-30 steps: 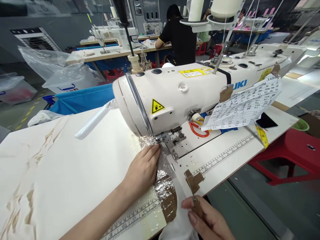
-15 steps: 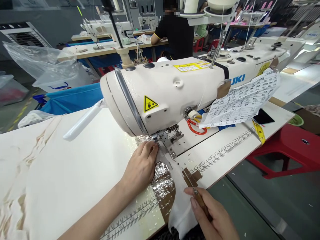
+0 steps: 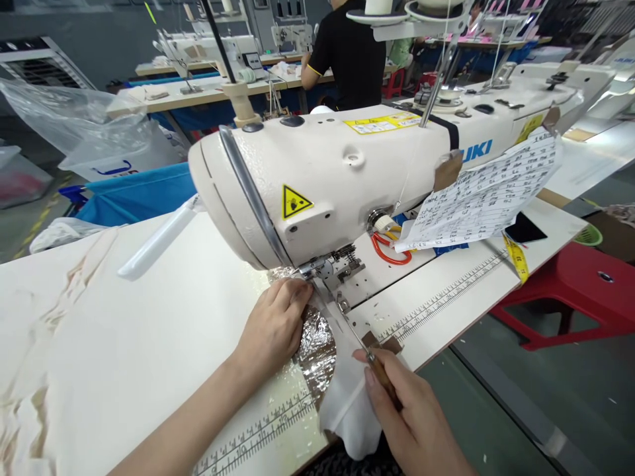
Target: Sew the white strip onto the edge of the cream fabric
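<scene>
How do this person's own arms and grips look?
The left grip and right grip are human hands, with no gloves or rings visible. The left forearm shows no sleeve, watch or bracelet; little of the right arm is in frame.

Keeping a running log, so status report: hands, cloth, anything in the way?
Left hand by the cloth, close to sewing machine. Right hand gripping awl, tip toward machine. Cloth draped over table edge. Paper sheet off right, apart from both hands.
</scene>
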A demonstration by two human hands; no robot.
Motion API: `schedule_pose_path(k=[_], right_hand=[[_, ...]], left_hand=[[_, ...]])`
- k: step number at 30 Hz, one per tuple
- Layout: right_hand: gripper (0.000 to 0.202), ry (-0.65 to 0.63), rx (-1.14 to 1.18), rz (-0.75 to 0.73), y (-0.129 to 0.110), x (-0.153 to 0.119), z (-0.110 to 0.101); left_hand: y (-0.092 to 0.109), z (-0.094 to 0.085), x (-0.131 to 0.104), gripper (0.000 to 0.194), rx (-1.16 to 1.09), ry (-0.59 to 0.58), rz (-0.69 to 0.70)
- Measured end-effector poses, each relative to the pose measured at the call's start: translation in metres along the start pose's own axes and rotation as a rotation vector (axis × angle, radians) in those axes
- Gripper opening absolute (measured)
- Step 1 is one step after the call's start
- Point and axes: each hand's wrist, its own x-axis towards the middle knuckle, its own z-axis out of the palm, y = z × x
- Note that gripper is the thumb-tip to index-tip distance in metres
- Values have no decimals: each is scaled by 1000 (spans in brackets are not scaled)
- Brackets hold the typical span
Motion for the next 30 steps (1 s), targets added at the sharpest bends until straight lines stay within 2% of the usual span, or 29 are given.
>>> schedule_pose_path(k=[4,9,18,23,26,30], right_hand=[[24,-4,-19,-18,-3,9,2],[24,3,-41,-54,-2,16,5],[27,-5,-107,-55,-4,36,10],[25,-17,-114,-55,-5,42,11],[27,-28,-117,-58,-4,42,12],[26,-17,-135,-80,-2,45,14]], left_hand=[[0,-2,-1,40,-7,26,-29],[0,-4,-2,33,-138,34,59],[-1,0,-3,36,43,15,-25],[0,-4,-4,28,-77,55,36],[0,-3,-4,25,-31,29,66],[0,-2,-2,30,48,-13,35]])
